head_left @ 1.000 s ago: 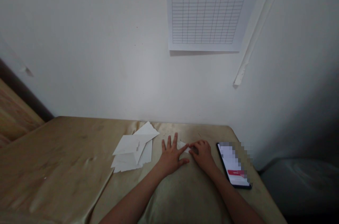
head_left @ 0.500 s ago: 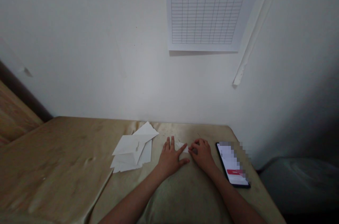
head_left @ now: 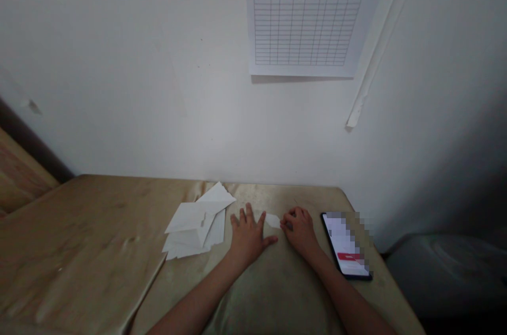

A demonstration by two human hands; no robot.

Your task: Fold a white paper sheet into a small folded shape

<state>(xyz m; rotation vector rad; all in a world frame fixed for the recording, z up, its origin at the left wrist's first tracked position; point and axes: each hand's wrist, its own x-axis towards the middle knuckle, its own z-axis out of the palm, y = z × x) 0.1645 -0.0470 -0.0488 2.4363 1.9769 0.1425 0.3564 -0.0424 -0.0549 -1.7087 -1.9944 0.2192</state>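
A small piece of white paper [head_left: 272, 220] lies on the tan covered surface [head_left: 273, 282] between my hands. My left hand [head_left: 247, 234] rests palm down with fingers spread, its index fingertip by the paper's left edge. At the paper's right edge, my right hand [head_left: 300, 228] has its fingers curled and pinched on it. To the left of my left hand lies a loose pile of white paper sheets [head_left: 190, 216], overlapping at different angles.
To the right of my right hand lies a smartphone [head_left: 344, 250] with its screen lit, partly pixelated. A wall [head_left: 158, 86] rises behind the surface, bearing a printed table sheet [head_left: 304, 23]. A grey rounded object [head_left: 447, 266] stands beyond the right edge.
My left hand has shifted left, its fingers spreading wider, and more of the small paper shows. My right hand stays pinched at the paper's edge.
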